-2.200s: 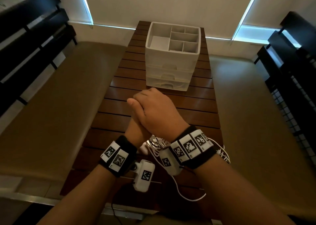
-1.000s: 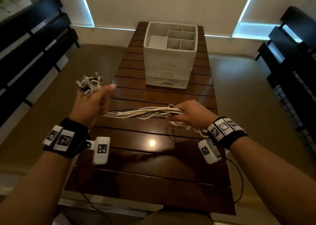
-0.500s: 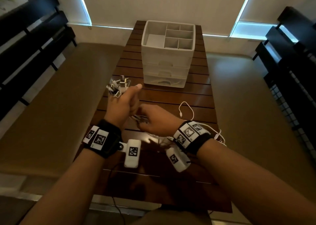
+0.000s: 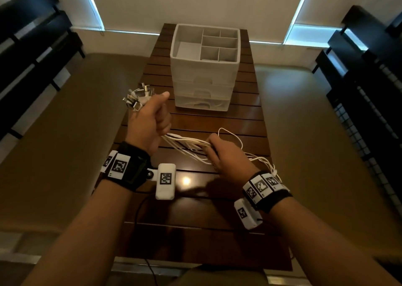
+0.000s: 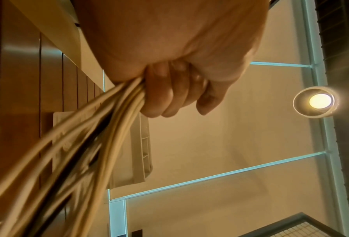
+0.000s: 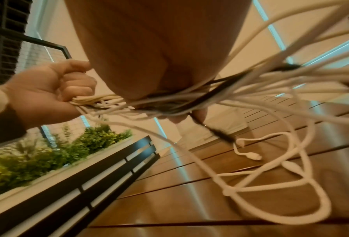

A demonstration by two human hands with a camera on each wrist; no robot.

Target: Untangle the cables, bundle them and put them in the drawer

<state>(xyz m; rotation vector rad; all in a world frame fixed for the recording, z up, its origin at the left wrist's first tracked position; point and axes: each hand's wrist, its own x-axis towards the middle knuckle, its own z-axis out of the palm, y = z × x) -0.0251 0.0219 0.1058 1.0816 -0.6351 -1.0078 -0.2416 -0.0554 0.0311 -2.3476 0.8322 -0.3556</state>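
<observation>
A bunch of white cables stretches between my two hands above the wooden table. My left hand grips the bunch in a fist, with the metal plugs sticking out above the thumb. My right hand is curled round the cables further along; loose ends trail behind its wrist. In the left wrist view the fingers wrap the cables. In the right wrist view the cables pass under my palm and loops hang to the table. A white drawer unit stands beyond, its drawers closed.
Divided compartments sit open on top of the drawer unit. Tan benches flank the narrow table on both sides. Dark slatted backrests stand at the far left and right. A planter with green plants shows in the right wrist view.
My right hand has slid rightward along the cables, away from the left fist, drawing the bunch out straight. The left hand has held its grip on the plug end.
</observation>
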